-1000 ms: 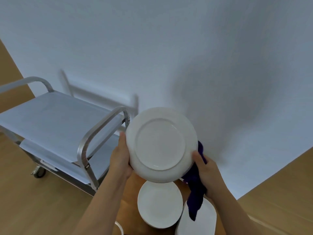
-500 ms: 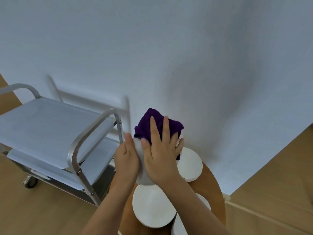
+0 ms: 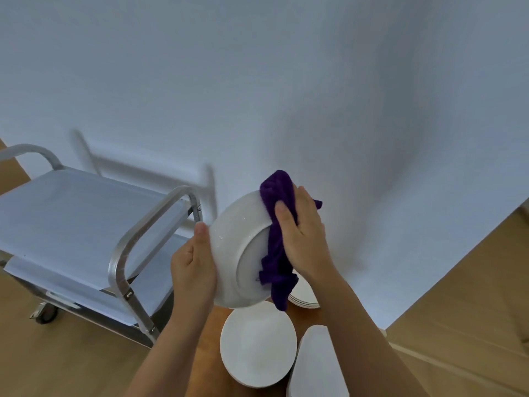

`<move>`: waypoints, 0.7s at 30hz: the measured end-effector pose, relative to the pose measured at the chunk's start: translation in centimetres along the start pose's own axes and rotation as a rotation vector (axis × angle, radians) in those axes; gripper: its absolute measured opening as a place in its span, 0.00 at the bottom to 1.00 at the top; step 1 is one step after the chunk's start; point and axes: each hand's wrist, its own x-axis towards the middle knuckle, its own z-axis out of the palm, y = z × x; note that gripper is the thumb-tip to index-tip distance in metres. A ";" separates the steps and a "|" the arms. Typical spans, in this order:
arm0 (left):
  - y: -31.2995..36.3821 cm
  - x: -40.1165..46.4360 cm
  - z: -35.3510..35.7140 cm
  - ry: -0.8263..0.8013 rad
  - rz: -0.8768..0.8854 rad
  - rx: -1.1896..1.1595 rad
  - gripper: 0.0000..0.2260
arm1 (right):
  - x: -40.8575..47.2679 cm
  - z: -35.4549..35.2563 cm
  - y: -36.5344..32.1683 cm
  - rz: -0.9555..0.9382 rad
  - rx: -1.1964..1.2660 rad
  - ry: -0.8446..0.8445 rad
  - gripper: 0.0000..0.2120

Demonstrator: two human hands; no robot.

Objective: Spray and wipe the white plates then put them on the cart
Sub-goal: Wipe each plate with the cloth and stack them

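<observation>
Here, two hands [image 3: 193,270] [image 3: 303,239], one held plate [image 3: 237,247], one cloth [image 3: 276,245].

My left hand [image 3: 193,265] hides its fingers behind the plate [image 3: 240,253], cloth [image 3: 276,239] covers its right part, cart [image 3: 86,224] cut off left
</observation>
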 end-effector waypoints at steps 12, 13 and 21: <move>1.2 1.2 1.6 0.156 -0.447 -0.489 0.13 | -3.4 1.3 3.7 0.193 0.704 0.227 0.26; 1.2 1.2 1.7 0.110 -0.410 -0.481 0.13 | -3.3 1.2 3.8 0.211 0.750 0.238 0.27; 0.2 4.4 -2.9 -0.860 -0.620 -0.716 0.34 | -0.6 -3.5 5.1 0.173 0.597 -0.041 0.20</move>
